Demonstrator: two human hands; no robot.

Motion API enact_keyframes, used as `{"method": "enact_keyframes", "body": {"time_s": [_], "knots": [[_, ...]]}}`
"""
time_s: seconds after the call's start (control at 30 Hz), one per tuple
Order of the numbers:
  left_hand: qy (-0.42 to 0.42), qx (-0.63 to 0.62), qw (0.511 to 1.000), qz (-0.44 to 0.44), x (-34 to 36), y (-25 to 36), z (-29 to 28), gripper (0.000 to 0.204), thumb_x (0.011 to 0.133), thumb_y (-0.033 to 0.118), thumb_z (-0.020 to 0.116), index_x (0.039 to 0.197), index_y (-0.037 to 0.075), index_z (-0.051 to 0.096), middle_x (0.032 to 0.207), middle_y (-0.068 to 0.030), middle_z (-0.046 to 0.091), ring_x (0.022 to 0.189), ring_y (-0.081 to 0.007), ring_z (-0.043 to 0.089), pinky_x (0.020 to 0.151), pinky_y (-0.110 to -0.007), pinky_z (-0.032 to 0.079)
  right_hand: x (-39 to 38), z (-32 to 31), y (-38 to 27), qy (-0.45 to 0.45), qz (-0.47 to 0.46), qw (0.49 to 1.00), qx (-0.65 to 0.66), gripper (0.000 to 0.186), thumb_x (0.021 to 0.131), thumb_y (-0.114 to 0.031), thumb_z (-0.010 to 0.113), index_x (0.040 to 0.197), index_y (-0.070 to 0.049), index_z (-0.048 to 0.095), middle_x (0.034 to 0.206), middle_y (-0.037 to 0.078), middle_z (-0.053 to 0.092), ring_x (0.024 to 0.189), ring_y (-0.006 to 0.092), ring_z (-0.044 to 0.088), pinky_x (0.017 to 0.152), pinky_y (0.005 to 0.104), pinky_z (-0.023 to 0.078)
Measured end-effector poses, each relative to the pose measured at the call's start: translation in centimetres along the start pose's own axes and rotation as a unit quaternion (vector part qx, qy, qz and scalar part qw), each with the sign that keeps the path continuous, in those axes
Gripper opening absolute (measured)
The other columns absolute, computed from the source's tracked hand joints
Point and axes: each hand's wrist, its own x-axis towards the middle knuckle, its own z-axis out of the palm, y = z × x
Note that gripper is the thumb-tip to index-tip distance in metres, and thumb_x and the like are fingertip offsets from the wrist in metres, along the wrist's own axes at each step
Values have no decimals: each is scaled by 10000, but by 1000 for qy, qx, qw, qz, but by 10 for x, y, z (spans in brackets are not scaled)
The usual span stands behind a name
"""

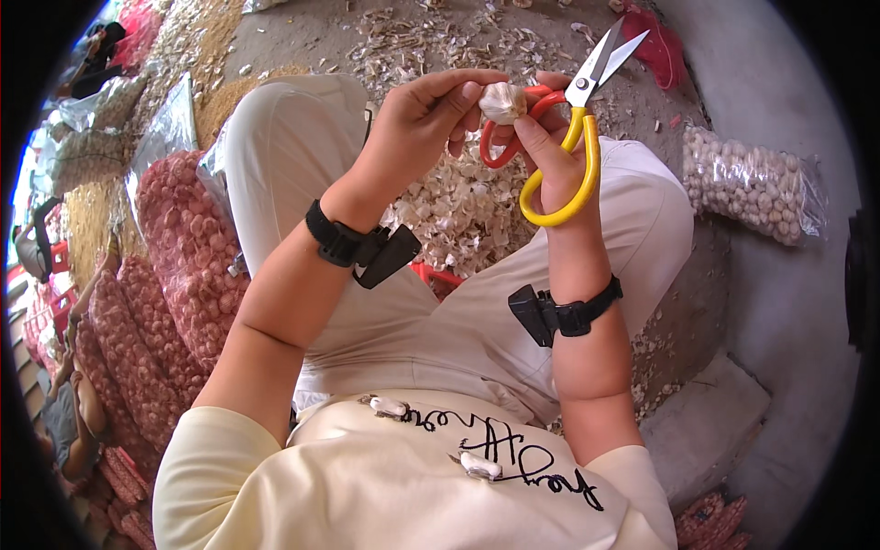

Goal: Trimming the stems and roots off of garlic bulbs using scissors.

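Note:
My left hand (426, 124) is closed at a pale garlic bulb (501, 101), its fingertips pinched at the bulb's left side. My right hand (557, 160) holds scissors (579, 85) with one red handle and one yellow handle, blades pointing up to the right and a little apart; its thumb presses the underside of the bulb. Both hands are raised between my bent knees, over a pile of loose papery peels (458, 202).
Mesh sacks of pink-skinned garlic (179, 247) lie at the left, beside a co-worker (69, 412). A clear bag of garlic (747, 183) and red netting (653, 55) are at the right, near a concrete block (697, 426). Peel scraps litter the floor (302, 41).

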Motion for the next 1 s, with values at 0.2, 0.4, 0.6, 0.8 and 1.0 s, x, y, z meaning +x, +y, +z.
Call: {"method": "enact_keyframes", "body": {"time_s": [0.2,0.4,0.6,0.8,1.0], "knots": [[15,167,977,130,8,1,-8,294,967,214,489,1156,11,587,817,4,560,746,-81,526,675,-210,444,3,-10,2,-31,56,998,25,364,848,-12,604,1180,-38,457,935,84,620,786,168,640,712,288,527],[-82,154,985,-10,3,-1,-9,359,903,137,599,1222,5,500,974,-48,594,837,-101,582,748,-226,477,1,-6,0,-20,25,997,-66,350,870,-34,592,1191,-47,452,923,80,617,819,168,644,738,288,535],[-10,74,997,11,-2,-4,6,388,891,165,619,1214,-1,481,897,-76,637,799,-91,616,678,-235,488,3,-6,10,44,57,997,21,357,875,-24,581,1203,-53,445,965,85,604,876,174,634,766,283,529],[-54,81,994,51,-2,7,-3,393,951,302,517,1230,25,504,906,-16,583,758,-48,514,653,-220,453,0,-3,4,-43,54,997,25,361,873,-46,591,1204,-53,445,972,76,610,831,158,625,745,273,504],[-87,100,991,-8,-2,6,-4,338,955,278,513,1174,21,524,930,-21,594,788,-46,541,656,-190,451,-3,-1,3,-36,53,998,19,350,883,-71,583,1200,-53,437,956,71,603,825,142,613,708,271,493]]}}
